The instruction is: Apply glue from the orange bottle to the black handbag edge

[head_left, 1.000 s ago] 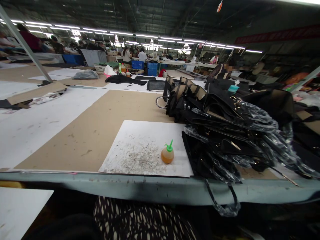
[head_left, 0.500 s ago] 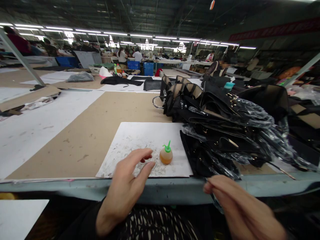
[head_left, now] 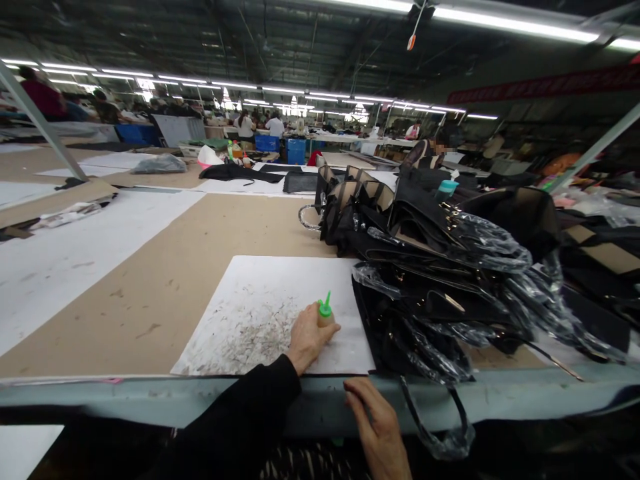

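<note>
My left hand (head_left: pixel 310 337) is wrapped round a small squeeze bottle (head_left: pixel 326 319) with a green spout, on a white sheet (head_left: pixel 345 280) covered in dark smudges. The bottle stands upright, and its lower part is hidden by my fingers and thumb. Low in front of the table's edge, my right hand (head_left: pixel 377 423) is loosely curled, its thumb slightly apart from the fingers and nothing visible in it. To its right, a plastic-wrapped bag handle (head_left: pixel 453 443) hangs over the edge.
Black bags (head_left: pixel 415 293) with plastic-wrapped handles are heaped on the right of the table. A teal-topped container (head_left: pixel 447 189) stands behind them. Brown board (head_left: pixel 165 267) covers the left side. The blue-grey table edge (head_left: pixel 150 400) runs along the front. Other people are at work far back.
My left hand has moved right and closed round the bottle. My right hand has shifted left, away from the bags, and a bag handle now hangs over the edge. The view has tilted upward.
</note>
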### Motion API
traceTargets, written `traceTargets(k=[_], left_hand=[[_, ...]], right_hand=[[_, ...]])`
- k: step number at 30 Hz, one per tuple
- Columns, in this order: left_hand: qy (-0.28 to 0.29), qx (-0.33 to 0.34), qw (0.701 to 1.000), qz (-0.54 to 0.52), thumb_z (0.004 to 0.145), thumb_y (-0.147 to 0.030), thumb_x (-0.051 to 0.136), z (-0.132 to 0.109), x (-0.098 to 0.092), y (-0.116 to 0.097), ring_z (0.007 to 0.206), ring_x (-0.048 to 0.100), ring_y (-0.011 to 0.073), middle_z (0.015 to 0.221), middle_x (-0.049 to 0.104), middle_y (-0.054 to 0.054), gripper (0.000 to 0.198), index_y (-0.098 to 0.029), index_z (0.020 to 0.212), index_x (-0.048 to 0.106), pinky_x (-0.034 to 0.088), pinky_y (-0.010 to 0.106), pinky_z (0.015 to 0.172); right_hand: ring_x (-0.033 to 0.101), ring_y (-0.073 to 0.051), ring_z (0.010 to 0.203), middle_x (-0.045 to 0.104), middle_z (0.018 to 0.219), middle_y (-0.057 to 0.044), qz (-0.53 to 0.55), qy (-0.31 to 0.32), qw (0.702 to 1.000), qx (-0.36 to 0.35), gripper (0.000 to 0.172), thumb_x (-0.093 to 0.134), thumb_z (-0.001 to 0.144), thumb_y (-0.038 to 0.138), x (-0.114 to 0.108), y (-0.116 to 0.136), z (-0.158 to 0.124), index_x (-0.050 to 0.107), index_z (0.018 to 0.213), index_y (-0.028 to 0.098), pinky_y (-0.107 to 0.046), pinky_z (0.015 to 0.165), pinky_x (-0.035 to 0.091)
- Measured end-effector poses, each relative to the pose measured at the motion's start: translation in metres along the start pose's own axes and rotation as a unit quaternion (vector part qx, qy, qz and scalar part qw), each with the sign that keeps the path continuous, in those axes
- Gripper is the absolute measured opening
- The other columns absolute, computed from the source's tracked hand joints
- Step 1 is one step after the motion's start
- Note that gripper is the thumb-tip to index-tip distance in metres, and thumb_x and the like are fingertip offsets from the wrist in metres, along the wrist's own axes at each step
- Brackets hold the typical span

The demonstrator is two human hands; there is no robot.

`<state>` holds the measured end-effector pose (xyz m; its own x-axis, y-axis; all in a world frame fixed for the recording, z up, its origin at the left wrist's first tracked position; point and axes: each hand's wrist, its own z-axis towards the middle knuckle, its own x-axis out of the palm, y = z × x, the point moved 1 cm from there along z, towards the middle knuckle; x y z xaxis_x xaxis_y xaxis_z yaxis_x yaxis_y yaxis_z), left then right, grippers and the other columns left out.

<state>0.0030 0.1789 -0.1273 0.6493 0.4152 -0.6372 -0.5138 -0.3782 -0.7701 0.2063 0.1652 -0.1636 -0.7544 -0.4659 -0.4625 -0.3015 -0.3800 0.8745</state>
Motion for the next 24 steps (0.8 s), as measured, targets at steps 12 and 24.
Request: traceTargets(k=[12, 24], left_hand=[[0.219, 0.006, 0.887, -0.407, 0.059, -0.032, 0.079, -0.003, -0.03, -0.001, 0.092, 0.057, 0.0219, 0.099, 0.062, 0.011, 0.07, -0.007, 0.117, 0.049, 0.044, 0.032, 0.084], [0.299, 0.099, 0.834, -0.454, 0.069, -0.018, 0.071, -0.036, -0.06, -0.033, 0.09, 0.058, 0.0199, 0.101, 0.061, 0.008, 0.053, -0.013, 0.118, 0.052, 0.047, 0.027, 0.078]], right_hand=[[0.062, -0.023, 0.092, 0.055, 0.123, -0.012, 0.375, 0.013, 0.892, 0.252, 0.07, 0.066, 0.074, 0.067, -0.002, 0.037, 0.043, 0.05, 0.122, 0.019, -0.034, 0.074, 0.053], [0.06, -0.011, 0.065, 0.067, 0.092, -0.005, 0.625, 0.128, 0.727, 0.253, 0.058, 0.071, 0.074, 0.06, 0.001, 0.083, 0.065, 0.063, 0.11, 0.016, -0.018, 0.053, 0.047]])
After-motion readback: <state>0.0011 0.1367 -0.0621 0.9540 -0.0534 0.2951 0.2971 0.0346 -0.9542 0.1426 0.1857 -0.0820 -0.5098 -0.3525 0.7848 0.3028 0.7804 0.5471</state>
